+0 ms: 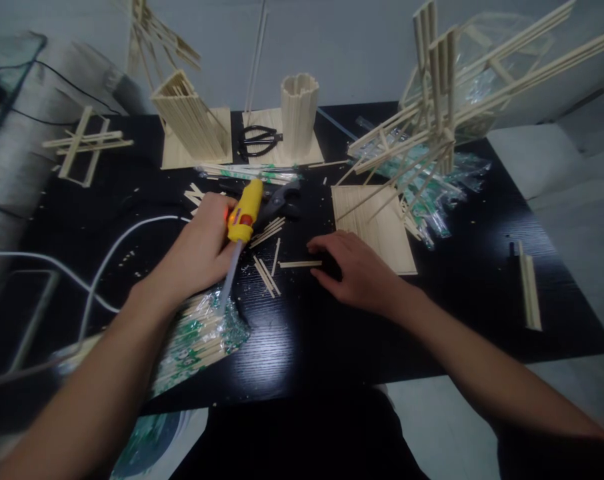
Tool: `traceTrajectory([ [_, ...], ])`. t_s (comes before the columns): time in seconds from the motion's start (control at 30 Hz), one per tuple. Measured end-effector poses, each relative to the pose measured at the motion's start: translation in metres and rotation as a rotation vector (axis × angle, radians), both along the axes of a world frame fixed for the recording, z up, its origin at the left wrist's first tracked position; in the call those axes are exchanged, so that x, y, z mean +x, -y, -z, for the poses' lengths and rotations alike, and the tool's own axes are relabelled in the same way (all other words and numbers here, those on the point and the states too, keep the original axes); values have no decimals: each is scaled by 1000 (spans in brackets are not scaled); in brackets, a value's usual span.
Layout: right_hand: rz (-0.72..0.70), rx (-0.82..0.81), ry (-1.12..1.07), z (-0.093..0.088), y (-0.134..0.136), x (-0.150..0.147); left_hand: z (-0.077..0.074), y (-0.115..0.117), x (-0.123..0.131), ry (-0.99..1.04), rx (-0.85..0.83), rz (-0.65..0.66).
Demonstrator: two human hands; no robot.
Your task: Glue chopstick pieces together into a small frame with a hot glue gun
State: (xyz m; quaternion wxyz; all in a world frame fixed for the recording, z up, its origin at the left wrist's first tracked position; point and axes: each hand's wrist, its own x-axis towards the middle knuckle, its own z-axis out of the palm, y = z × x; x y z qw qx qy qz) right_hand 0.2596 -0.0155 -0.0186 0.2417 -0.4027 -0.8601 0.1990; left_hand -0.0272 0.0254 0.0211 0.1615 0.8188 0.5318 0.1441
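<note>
My left hand (205,237) is closed around a yellow hot glue gun (251,203). A translucent glue stick (231,273) juts from the gun's rear end towards me. Over the dark table, my right hand (365,272) has its thumb and fingers curved but apart. A short wooden stick (298,264) lies with its right end between them; whether they touch it I cannot tell. More short cut sticks (267,275) are scattered between my hands. Dark-handled cutters (282,200) lie just beyond the glue gun.
Two stick towers (195,123) (300,117) stand on wooden boards at the back, with black scissors (259,140) beside one. A tall stick frame (442,127) rises at right above a flat board (375,227). Bagged sticks (202,333) lie front left, near a white cable (97,280).
</note>
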Motion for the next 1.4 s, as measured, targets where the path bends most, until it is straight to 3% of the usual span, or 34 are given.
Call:
traceTrajectory([
  [0.3, 14, -54, -15, 4, -1, -2, 17, -15, 2, -29, 63, 15],
  [0.53, 16, -57, -5, 2, 0, 0, 18, -13, 1, -17, 49, 2],
  [0.73, 28, -75, 6, 1, 0, -1, 8, -5, 6, 66, 177, 38],
  [0.87, 42, -49, -16, 4, 1, -3, 1, 8, 21, 109, 234, 165],
  [1.07, 21, -6, -25, 7, 2, -5, 10, 17, 33, -46, 193, 418],
  [1.4, 10, -54, -4, 3, 2, -5, 13, 15, 33, -94, 181, 398],
])
